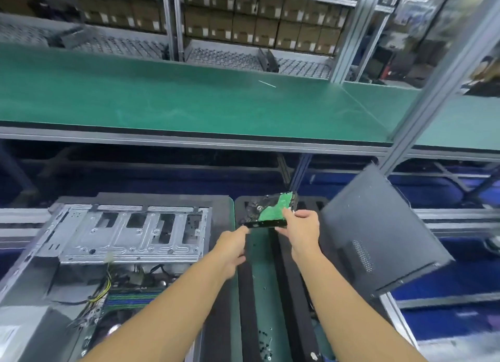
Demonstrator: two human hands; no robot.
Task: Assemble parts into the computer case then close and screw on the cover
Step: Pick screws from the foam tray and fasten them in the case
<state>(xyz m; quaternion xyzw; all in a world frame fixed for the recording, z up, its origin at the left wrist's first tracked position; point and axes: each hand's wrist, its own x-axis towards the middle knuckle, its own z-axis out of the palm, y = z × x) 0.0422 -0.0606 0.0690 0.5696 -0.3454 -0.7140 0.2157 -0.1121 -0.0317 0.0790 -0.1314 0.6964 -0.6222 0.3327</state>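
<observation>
The right hand (301, 226) pinches the hard drive (266, 208) at its near right corner, thumb on the upturned green circuit board; the left hand (232, 249) reaches to the near left corner, too blurred to tell whether it grips or only touches; both forearms stretch up from the bottom edge; the drive is held up at centre frame, right of the open computer case (130, 231) at lower left; the dark cover (378, 237) leans at right; a green shelf (189, 99) spans above, cartons (243, 20) behind it.

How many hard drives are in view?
1: a black hard drive with green circuit board, held in the right hand; others may hide inside the open grey metal case.
</observation>
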